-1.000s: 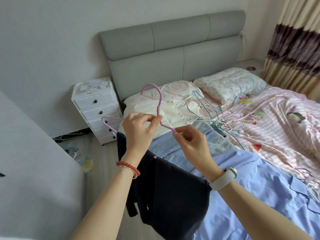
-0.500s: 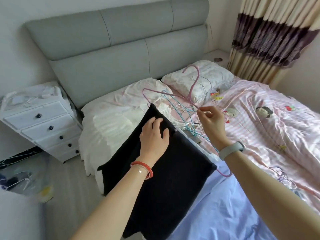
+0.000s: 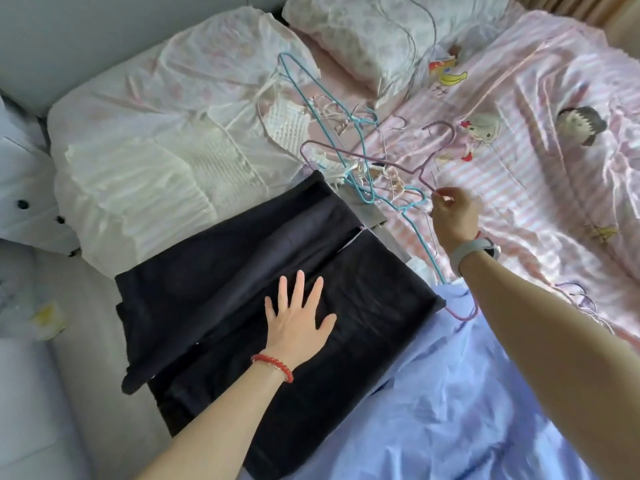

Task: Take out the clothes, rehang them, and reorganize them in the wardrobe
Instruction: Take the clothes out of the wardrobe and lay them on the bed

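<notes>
On the bed [image 3: 554,188], under its pink striped cover printed with cartoon children, the clothes lie spread out. Nearest the foot is a light blue shirt [image 3: 450,393], rumpled, running off the bottom edge of view. Overlapping its left side is a dark folded garment [image 3: 214,271], laid flat at a slant with one end hanging past the edge of the mattress. Beyond that a white pleated garment [image 3: 166,161] lies over the left pillow, and a second pillow [image 3: 363,32] sits to its right at the head of the bed.

Between the dark garment and the cover is a tangle of wire hangers [image 3: 360,168], blue and pale ones heaped together. A pink hanger [image 3: 363,157] rests on top of the heap, its hook pointing toward the cartoon girl.

The left hand [image 3: 298,320] lies flat on the dark garment, fingers straight and spread, gripping nothing. The right hand [image 3: 453,216] pinches the pink hanger at its neck between thumb and fingertips, the other fingers curled in.

A white drawer unit [image 3: 24,202] stands at the far left beside the bed.
</notes>
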`<state>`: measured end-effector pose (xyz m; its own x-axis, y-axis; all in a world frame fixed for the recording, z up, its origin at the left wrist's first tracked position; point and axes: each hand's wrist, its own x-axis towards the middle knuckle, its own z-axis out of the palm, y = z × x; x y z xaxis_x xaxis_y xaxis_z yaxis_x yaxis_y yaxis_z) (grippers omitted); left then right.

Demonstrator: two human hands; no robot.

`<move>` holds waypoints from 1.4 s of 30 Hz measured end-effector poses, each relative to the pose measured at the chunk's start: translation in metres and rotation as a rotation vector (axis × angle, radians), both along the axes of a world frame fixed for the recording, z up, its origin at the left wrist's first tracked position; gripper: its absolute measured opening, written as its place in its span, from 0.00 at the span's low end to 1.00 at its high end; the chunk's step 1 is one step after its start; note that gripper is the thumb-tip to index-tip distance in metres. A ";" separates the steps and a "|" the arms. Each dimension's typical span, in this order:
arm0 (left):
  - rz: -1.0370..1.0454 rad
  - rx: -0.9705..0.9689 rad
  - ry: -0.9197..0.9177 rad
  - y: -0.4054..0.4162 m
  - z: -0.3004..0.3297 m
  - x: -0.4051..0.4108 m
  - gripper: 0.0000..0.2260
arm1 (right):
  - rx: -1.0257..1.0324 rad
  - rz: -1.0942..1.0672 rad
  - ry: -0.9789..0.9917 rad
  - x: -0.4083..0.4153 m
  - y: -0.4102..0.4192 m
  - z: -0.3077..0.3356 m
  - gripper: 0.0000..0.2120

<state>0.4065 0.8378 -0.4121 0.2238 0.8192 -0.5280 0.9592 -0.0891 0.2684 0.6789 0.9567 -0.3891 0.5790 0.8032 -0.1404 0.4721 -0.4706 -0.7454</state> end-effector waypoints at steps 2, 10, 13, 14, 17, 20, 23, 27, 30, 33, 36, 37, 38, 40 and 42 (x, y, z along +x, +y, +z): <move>-0.017 -0.010 0.048 0.000 -0.013 0.003 0.30 | -0.110 0.094 -0.056 -0.002 -0.008 -0.020 0.12; -0.057 -0.091 0.046 0.010 -0.023 0.002 0.28 | -0.295 0.324 -0.291 -0.019 -0.036 -0.042 0.19; -0.028 -0.031 -0.020 0.011 -0.007 -0.008 0.26 | -0.212 0.433 -0.368 -0.037 -0.046 -0.029 0.21; 0.001 0.021 -0.030 0.011 0.001 -0.012 0.25 | -0.179 0.462 -0.382 -0.046 -0.049 -0.023 0.22; 0.102 0.189 -0.002 0.008 0.029 -0.031 0.23 | -0.070 0.520 -0.374 -0.078 -0.064 0.001 0.22; 0.187 0.283 0.036 -0.012 0.056 -0.062 0.23 | -0.030 0.591 -0.311 -0.121 -0.087 0.027 0.22; 0.307 0.343 0.047 -0.055 0.076 -0.095 0.22 | -0.010 0.686 -0.210 -0.170 -0.123 0.048 0.21; 0.422 0.323 0.074 -0.133 0.089 -0.137 0.22 | 0.017 0.877 -0.104 -0.240 -0.184 0.066 0.19; 0.563 0.315 0.067 -0.206 0.096 -0.162 0.21 | 0.034 1.079 -0.162 -0.285 -0.239 0.072 0.19; 0.625 0.331 0.088 -0.296 0.113 -0.179 0.20 | 0.072 1.274 -0.218 -0.325 -0.307 0.077 0.17; 0.778 0.422 0.107 -0.396 0.124 -0.196 0.18 | 0.191 1.535 -0.233 -0.360 -0.385 0.084 0.12; 0.858 0.361 0.146 -0.430 0.130 -0.204 0.19 | 0.235 1.600 -0.236 -0.372 -0.411 0.086 0.11; 0.928 0.311 0.216 -0.465 0.131 -0.214 0.20 | 0.261 1.660 -0.227 -0.386 -0.437 0.090 0.11; 1.062 0.349 0.387 -0.533 0.139 -0.236 0.20 | 0.291 1.776 -0.197 -0.418 -0.487 0.101 0.14; 1.197 0.372 0.499 -0.594 0.154 -0.252 0.20 | 0.345 1.893 -0.165 -0.450 -0.535 0.112 0.18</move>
